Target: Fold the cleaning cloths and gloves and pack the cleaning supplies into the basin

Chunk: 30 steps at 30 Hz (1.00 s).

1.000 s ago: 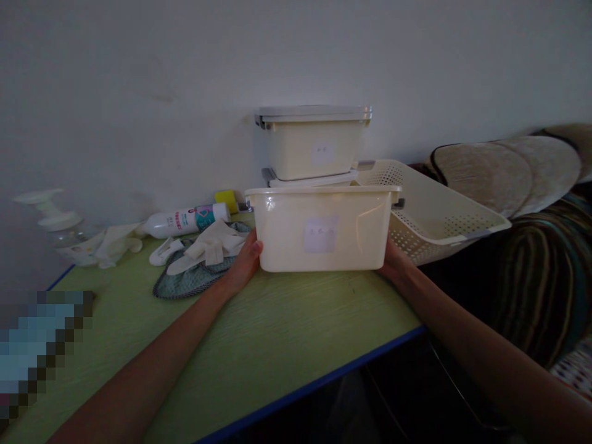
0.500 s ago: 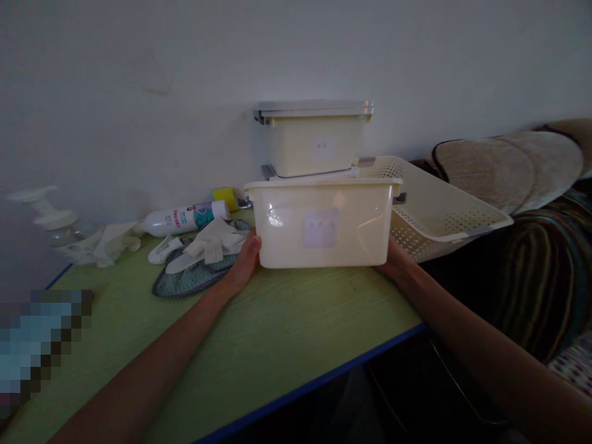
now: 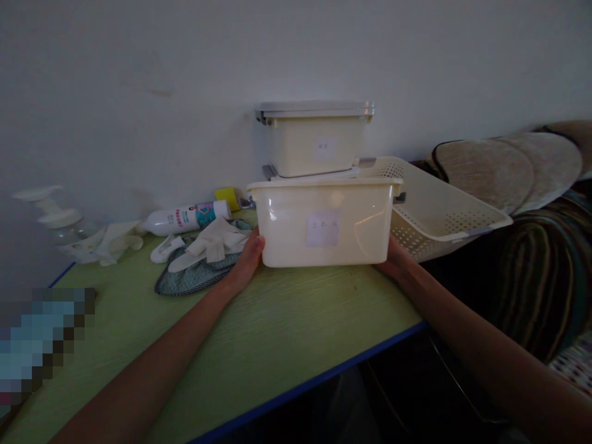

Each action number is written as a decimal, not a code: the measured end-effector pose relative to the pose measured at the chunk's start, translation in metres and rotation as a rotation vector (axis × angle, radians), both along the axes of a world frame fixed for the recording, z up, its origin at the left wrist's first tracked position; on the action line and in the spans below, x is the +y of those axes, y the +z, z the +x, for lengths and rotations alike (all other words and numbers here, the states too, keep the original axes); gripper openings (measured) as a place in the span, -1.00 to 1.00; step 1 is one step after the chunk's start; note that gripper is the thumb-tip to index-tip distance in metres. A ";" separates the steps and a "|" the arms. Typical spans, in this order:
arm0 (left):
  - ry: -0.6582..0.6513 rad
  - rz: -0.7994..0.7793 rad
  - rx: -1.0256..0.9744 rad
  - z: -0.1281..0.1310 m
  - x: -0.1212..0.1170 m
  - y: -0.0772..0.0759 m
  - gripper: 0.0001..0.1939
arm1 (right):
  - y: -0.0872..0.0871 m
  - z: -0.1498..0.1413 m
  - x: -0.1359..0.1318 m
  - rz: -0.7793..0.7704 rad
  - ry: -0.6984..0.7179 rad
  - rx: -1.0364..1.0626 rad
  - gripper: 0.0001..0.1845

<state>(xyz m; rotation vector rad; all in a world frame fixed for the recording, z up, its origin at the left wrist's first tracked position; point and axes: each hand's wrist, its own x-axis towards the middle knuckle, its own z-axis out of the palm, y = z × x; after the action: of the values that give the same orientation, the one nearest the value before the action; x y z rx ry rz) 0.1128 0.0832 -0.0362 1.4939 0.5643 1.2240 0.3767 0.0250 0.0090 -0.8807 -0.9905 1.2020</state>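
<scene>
A cream plastic storage box (image 3: 287, 228) with a paper label on its front is gripped at both sides, in the middle of the head view. My left hand (image 3: 250, 256) is closed on its lower left corner, the thumb showing at the front. My right hand (image 3: 393, 259) holds the lower right side; most of its fingers are hidden behind the box. Behind and above stands a smaller lidded storage box (image 3: 296, 145) with a grey lid and its own label. It appears to rest on another grey lid, mostly hidden by the front box.
The green table (image 3: 277, 345) has a blue edge. On its left lie a white bottle (image 3: 185, 216), a teal cloth bib (image 3: 185, 283), white cloth pieces (image 3: 215, 237) and a pump bottle (image 3: 60, 219). At right stands a perforated cream basket (image 3: 444, 213) beside sofa cushions (image 3: 509, 166).
The view has shifted very slightly, so things at the left sit a few pixels further right. Both hands keep their hold on the box, which stays in nearly the same place.
</scene>
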 end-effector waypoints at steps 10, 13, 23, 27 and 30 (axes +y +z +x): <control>-0.051 -0.061 -0.009 0.005 -0.008 0.010 -0.11 | -0.010 0.012 0.006 -0.077 -0.035 0.084 -0.78; -0.039 -0.089 -0.002 0.004 -0.010 0.011 -0.08 | -0.014 0.013 0.007 -0.044 -0.060 0.062 -0.79; -0.059 -0.042 0.010 0.005 -0.008 0.012 -0.09 | -0.020 0.015 0.010 0.031 -0.187 0.007 -0.76; -0.110 0.016 0.021 0.008 -0.003 0.009 -0.18 | -0.025 0.019 0.014 0.019 -0.232 0.029 -0.77; -0.172 0.023 0.073 0.008 -0.001 0.009 -0.27 | -0.027 0.018 0.016 -0.021 -0.273 0.062 -0.79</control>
<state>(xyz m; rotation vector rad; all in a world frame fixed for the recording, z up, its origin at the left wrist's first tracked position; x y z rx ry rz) 0.1209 0.0820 -0.0274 1.5773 0.4612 1.0493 0.3950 0.0412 -0.0178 -0.9566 -0.7802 1.0024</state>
